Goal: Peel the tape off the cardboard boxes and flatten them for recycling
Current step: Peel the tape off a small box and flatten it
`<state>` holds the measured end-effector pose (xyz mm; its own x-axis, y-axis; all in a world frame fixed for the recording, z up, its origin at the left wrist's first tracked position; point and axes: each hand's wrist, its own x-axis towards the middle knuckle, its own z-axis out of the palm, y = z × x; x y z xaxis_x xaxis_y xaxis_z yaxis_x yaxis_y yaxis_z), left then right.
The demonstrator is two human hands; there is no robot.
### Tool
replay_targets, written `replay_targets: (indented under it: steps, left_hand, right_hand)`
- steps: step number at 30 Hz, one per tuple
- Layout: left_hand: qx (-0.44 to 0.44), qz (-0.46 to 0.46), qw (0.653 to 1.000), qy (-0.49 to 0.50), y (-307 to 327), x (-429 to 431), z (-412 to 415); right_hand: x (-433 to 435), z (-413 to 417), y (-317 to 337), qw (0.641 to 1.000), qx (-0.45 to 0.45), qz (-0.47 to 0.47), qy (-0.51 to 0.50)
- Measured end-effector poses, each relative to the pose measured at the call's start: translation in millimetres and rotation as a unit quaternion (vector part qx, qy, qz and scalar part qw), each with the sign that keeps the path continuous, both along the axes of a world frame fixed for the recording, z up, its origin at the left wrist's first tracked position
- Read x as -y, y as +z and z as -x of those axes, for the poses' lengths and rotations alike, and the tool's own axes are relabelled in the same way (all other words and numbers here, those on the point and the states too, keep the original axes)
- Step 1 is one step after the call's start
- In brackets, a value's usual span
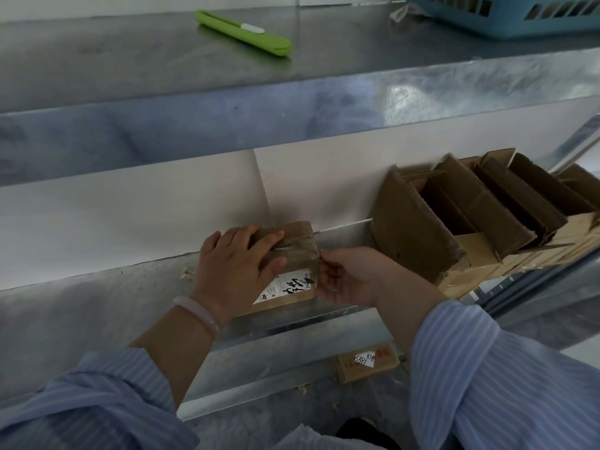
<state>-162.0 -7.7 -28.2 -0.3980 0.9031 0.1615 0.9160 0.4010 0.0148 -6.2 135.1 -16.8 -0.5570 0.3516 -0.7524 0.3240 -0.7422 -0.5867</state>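
Box point(289, 287) at the shelf's point(97, 306) back edge. My left hand point(233, 267) clamps its top; my right hand point(344, 277) pinches tape point(302, 254) at its side. Risk, I judge: pulled steeply, the strip tears short.

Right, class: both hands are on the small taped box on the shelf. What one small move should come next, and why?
Probably draw the right hand rightward, peeling tape off the small box. Its fingers pinch at the box's right edge, while the left hand holds the top steady. The tape end itself is too small to make out.
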Motion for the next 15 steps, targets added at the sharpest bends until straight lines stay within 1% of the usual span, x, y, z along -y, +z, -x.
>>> replay_targets:
  steps: [3, 5, 9, 13, 15]
  left_hand:
    - [0.002, 0.005, 1.000, -0.001, 0.0, -0.3, 0.4]
    - [0.007, 0.006, 1.000, -0.003, 0.4, -0.8, 0.9]
    - [0.002, 0.004, 1.000, -0.001, -0.3, -0.4, 0.9]
    - [-0.002, 0.000, 1.000, -0.007, -1.5, -0.3, 1.4]
    - [-0.007, -0.002, 1.000, -0.005, -1.6, -0.5, 1.6]
  right_hand:
    - [-2.9, -0.1, 1.5, 0.999, 0.002, 0.037, 0.007]
    - [-3.7, -0.1, 0.8, 0.999, -0.006, 0.034, 0.000]
    - [-2.6, -3.3, -5.1, 0.999, -0.007, -0.049, 0.006]
    - [-4.7, -7.9, -3.8, 0.994, -0.028, -0.101, -0.006]
    - [-7.1, -7.8, 0.0, 0.990, -0.039, -0.136, 0.006]
